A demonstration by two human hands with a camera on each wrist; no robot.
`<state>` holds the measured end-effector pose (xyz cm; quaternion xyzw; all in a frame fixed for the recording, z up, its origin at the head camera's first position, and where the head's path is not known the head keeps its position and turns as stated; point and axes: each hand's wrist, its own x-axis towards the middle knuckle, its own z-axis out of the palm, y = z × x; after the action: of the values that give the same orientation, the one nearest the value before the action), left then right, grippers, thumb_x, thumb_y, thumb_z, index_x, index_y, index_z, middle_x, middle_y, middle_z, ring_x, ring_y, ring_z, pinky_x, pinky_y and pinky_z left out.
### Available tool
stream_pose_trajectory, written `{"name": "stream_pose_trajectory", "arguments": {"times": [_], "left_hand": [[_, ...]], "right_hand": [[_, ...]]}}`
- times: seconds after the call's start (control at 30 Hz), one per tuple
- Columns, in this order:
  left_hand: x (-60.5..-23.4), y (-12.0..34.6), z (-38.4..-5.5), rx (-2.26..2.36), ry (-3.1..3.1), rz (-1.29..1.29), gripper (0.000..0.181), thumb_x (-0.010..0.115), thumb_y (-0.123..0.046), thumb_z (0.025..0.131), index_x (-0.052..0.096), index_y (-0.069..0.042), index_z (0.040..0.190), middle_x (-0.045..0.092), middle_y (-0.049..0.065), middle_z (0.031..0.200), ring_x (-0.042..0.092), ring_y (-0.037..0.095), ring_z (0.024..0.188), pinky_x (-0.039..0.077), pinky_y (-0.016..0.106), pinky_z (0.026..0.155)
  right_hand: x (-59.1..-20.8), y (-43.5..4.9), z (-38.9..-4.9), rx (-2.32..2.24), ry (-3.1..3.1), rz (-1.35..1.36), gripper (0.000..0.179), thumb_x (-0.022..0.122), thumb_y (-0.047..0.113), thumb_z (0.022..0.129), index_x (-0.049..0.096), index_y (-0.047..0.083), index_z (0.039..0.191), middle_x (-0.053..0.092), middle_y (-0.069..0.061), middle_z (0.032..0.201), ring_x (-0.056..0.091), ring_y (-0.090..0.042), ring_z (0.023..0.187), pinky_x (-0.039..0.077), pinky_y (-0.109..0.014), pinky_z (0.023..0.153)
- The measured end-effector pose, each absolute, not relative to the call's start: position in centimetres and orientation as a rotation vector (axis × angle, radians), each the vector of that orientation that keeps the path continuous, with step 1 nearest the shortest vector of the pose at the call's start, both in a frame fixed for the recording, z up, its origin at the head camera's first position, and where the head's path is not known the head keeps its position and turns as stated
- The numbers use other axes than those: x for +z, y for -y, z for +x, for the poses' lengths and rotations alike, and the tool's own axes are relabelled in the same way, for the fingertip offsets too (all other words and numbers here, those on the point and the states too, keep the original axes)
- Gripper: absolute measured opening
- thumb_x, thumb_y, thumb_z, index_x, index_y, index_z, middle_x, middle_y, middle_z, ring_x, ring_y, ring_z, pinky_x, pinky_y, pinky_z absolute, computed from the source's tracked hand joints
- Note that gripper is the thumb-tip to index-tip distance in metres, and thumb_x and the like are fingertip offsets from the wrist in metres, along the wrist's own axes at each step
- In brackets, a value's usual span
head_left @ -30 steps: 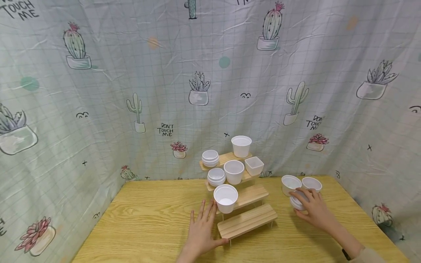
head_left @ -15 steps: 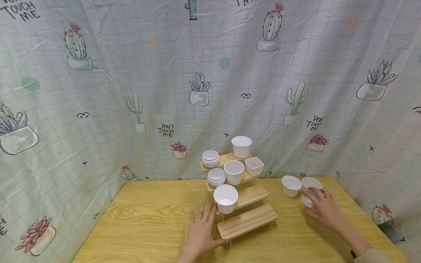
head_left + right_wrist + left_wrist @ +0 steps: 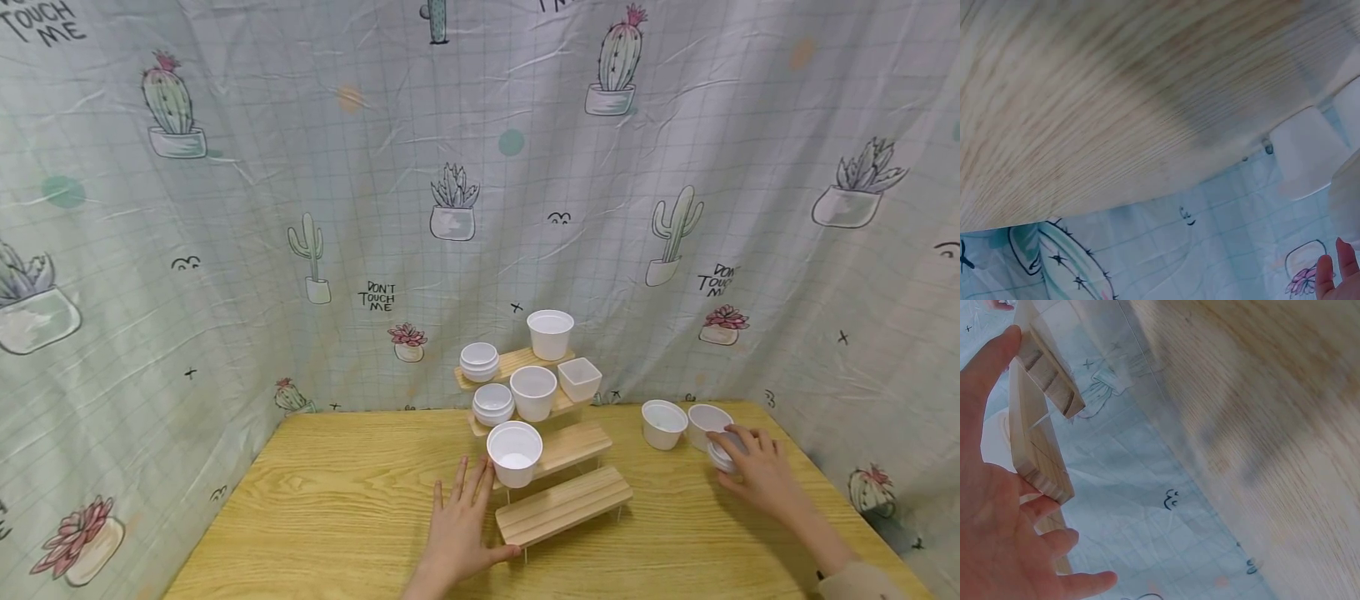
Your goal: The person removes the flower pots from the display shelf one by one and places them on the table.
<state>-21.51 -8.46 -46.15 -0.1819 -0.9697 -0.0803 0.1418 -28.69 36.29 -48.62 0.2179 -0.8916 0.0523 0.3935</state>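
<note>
In the head view my right hand (image 3: 761, 471) holds a small round white pot (image 3: 720, 457), its fingers over the top and thumb at the near side. Directly behind stands a plain white pot (image 3: 701, 423), with another white pot (image 3: 663, 429) to its left. My left hand (image 3: 459, 533) lies spread at the left end of a tiered wooden stand (image 3: 562, 504). In the left wrist view the thumb touches one step's end (image 3: 1054, 381) and fingers touch another (image 3: 1044, 475). A deep white pot (image 3: 514, 454) sits on the second step, just above the left fingertips.
On the upper steps stand two ridged round pots (image 3: 479, 362), two deep pots (image 3: 551, 333) and a square pot (image 3: 580, 379). The wooden table (image 3: 337, 500) ends at a cactus-print curtain (image 3: 375, 208) behind and at both sides.
My right hand has moved to the right with the small round pot, from in front of the left pot to in front of the right one. My left hand has stayed in place.
</note>
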Motion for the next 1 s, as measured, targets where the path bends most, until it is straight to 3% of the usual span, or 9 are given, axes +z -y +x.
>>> {"name": "stream_pose_trajectory", "arguments": {"times": [0.33, 0.37, 0.47, 0.53, 0.6, 0.7, 1.0], "left_hand": [[-46.1, 8.6, -21.5, -0.217, 2.788, -0.518, 0.110, 0.060, -0.073, 0.058, 0.023, -0.013, 0.142, 0.022, 0.003, 0.149, 0.015, 0.032, 0.137, 0.024, 0.064, 0.099], [-46.1, 8.6, -21.4, -0.219, 2.785, -0.520, 0.110, 0.060, -0.073, 0.058, 0.023, -0.013, 0.142, 0.022, 0.003, 0.149, 0.015, 0.032, 0.137, 0.024, 0.064, 0.099], [-46.0, 8.5, -21.4, -0.225, 2.781, -0.526, 0.109, 0.061, -0.072, 0.058, 0.023, -0.013, 0.142, 0.023, 0.004, 0.149, 0.016, 0.032, 0.137, 0.025, 0.064, 0.099], [-46.0, 8.5, -21.3, -0.236, 2.783, -0.530, 0.109, 0.061, -0.072, 0.058, 0.023, -0.013, 0.142, 0.023, 0.004, 0.148, 0.016, 0.033, 0.137, 0.024, 0.065, 0.099], [-45.9, 8.4, -21.3, -0.246, 2.788, -0.533, 0.109, 0.061, -0.071, 0.058, 0.023, -0.013, 0.142, 0.023, 0.005, 0.148, 0.016, 0.033, 0.137, 0.024, 0.065, 0.099], [-46.0, 8.4, -21.4, -0.251, 2.803, -0.528, 0.109, 0.061, -0.071, 0.058, 0.022, -0.013, 0.142, 0.022, 0.004, 0.149, 0.014, 0.032, 0.137, 0.023, 0.064, 0.100], [-46.1, 8.4, -21.5, -0.222, 2.802, -0.525, 0.110, 0.060, -0.073, 0.058, 0.021, -0.013, 0.142, 0.021, 0.004, 0.149, 0.014, 0.032, 0.138, 0.023, 0.064, 0.100]], "right_hand": [[-48.7, -38.4, -29.6, 0.148, 2.326, 0.465, 0.082, 0.009, 0.073, 0.077, 0.052, 0.009, 0.107, 0.049, -0.019, 0.099, 0.041, -0.040, 0.084, 0.029, -0.053, 0.063], [-48.6, -38.6, -29.7, 0.142, 2.334, 0.450, 0.081, 0.013, 0.073, 0.078, 0.052, 0.008, 0.108, 0.049, -0.019, 0.098, 0.041, -0.039, 0.084, 0.030, -0.053, 0.063], [-48.6, -39.2, -29.8, 0.144, 2.365, 0.414, 0.068, 0.044, 0.067, 0.078, 0.050, 0.007, 0.109, 0.049, -0.019, 0.098, 0.041, -0.040, 0.085, 0.030, -0.052, 0.064], [-48.6, -39.6, -29.9, 0.126, 2.390, 0.380, 0.061, 0.065, 0.051, 0.070, 0.049, 0.007, 0.108, 0.049, -0.018, 0.098, 0.042, -0.041, 0.086, 0.030, -0.052, 0.063], [-48.6, -40.0, -30.1, 0.101, 2.406, 0.353, 0.060, 0.075, 0.033, 0.060, 0.049, 0.006, 0.107, 0.048, -0.019, 0.098, 0.042, -0.042, 0.085, 0.031, -0.053, 0.063], [-48.7, -40.4, -30.4, 0.076, 2.434, 0.334, 0.062, 0.076, 0.023, 0.055, 0.048, 0.006, 0.107, 0.048, -0.019, 0.098, 0.043, -0.043, 0.084, 0.032, -0.055, 0.062], [-48.9, -41.2, -30.8, 0.076, 2.501, 0.298, 0.058, 0.076, 0.018, 0.057, 0.049, 0.006, 0.107, 0.050, -0.020, 0.096, 0.042, -0.043, 0.084, 0.032, -0.055, 0.061]]}}
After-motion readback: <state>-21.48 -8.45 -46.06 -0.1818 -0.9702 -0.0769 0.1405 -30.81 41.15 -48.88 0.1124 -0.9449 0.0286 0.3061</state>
